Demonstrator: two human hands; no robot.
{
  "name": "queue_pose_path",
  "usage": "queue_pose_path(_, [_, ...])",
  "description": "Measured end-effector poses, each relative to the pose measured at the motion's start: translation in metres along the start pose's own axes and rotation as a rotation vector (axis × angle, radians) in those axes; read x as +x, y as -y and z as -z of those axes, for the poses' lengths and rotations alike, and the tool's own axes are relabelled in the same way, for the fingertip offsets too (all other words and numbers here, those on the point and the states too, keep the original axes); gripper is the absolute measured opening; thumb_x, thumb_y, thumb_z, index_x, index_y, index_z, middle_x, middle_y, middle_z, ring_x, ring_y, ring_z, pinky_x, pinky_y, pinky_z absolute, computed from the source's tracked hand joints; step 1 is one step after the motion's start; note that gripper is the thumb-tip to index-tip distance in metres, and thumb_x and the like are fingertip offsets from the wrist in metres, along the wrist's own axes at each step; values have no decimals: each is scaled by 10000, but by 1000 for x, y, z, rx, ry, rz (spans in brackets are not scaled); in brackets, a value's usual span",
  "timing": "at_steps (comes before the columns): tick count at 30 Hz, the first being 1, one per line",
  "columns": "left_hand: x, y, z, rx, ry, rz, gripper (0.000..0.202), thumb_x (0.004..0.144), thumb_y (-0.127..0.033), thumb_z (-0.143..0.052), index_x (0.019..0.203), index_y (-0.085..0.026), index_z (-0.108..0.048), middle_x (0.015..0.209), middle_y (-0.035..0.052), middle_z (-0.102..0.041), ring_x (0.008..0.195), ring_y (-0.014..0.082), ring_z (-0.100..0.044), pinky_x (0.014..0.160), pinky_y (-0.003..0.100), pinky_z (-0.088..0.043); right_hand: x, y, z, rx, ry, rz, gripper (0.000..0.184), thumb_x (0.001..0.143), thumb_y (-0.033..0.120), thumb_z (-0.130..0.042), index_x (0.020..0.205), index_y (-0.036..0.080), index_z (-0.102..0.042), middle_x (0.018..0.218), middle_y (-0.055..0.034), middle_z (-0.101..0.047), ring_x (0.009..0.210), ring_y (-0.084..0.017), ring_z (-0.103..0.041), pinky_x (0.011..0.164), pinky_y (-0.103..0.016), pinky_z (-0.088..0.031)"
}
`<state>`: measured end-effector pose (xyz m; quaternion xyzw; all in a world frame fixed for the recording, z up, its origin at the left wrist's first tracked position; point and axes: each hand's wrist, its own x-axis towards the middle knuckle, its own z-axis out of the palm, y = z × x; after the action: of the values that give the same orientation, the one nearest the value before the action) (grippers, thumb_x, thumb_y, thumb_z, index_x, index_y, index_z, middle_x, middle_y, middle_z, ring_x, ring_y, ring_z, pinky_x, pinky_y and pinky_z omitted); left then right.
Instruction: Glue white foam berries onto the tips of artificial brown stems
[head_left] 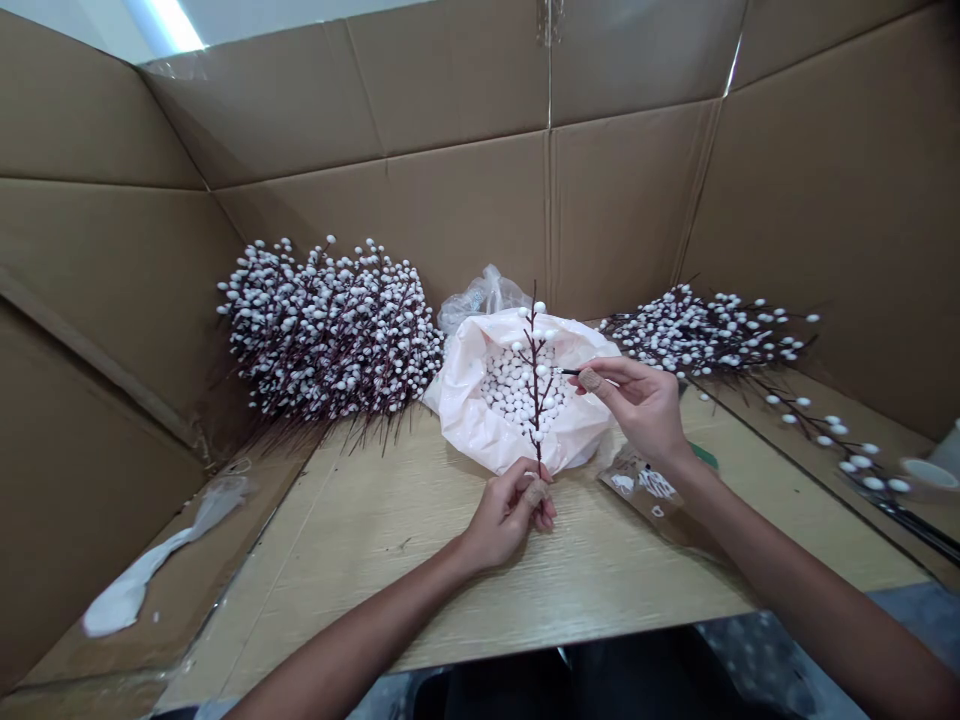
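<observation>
My left hand [516,512] is closed around the lower stem of a dark brown artificial branch [535,385], which stands upright with several white berries on its twigs. In my right hand [637,395] a thin black stick-like tool [570,372] is pinched between thumb and fingers, its tip at a side twig of the branch; its exact kind is too small to tell. Both thumbs carry a tan wrap. Behind the branch, an open pale pink plastic bag [472,425] holds many loose white balls [506,385].
Finished-looking berry branches [330,330] are heaped at the left; a smaller pile [697,325] lies right. Cardboard with white smears [652,485] sits under my right forearm. A plastic pouch of white paste [150,570] lies left, a tape roll [930,473] far right. Cardboard walls [465,210] enclose the table.
</observation>
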<state>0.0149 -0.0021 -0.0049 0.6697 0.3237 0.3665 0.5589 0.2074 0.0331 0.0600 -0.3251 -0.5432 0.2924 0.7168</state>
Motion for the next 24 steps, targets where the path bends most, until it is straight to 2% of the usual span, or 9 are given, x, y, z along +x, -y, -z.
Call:
queue_pose_path(6, [0,0,0,-8,-9,2,344,882,-499,-499,934,-159,-488,637,12,-606,542,112,-568,541,230,-456,-1,-1,0,31,14,-6,105,705,236,-760,773,172,-714,758,-30,-720,696,-154,-702,645,-257,-578])
queue_pose_path(10, [0,-1,-1,-9,-15,6,360,869,-513,-511,931,-159,-494,639,12,-607,540,114,-575,537,228,-458,2,-2,4,-6,-18,13,120,722,257,-750,798,174,-708,753,-38,-723,698,-169,-699,653,-291,-580])
queue_pose_path(14, [0,-2,-2,5,-41,16,365,853,-514,-536,922,-157,-502,631,9,-604,525,108,-574,529,221,-461,13,1,13,-35,-171,143,119,751,280,-731,834,201,-699,747,-26,-716,679,-170,-692,658,-312,-570])
queue_pose_path(17, [0,-2,-2,18,-52,12,349,850,-504,-546,909,-163,-506,621,3,-600,505,99,-565,505,208,-453,20,14,12,-54,-252,277,96,764,283,-720,834,223,-696,747,-20,-696,673,-165,-678,642,-307,-557])
queue_pose_path(21, [1,0,-1,30,-47,-3,334,855,-489,-548,905,-161,-508,622,5,-602,500,92,-561,495,199,-453,20,38,-5,-142,-170,374,75,788,260,-691,853,224,-694,795,-33,-682,729,-170,-668,681,-316,-560])
queue_pose_path(24, [1,0,-1,27,-46,-4,331,852,-486,-556,899,-161,-508,611,-1,-595,498,90,-552,494,198,-453,20,46,-18,-226,-95,438,69,809,225,-658,870,228,-690,825,-31,-681,766,-170,-651,724,-327,-546])
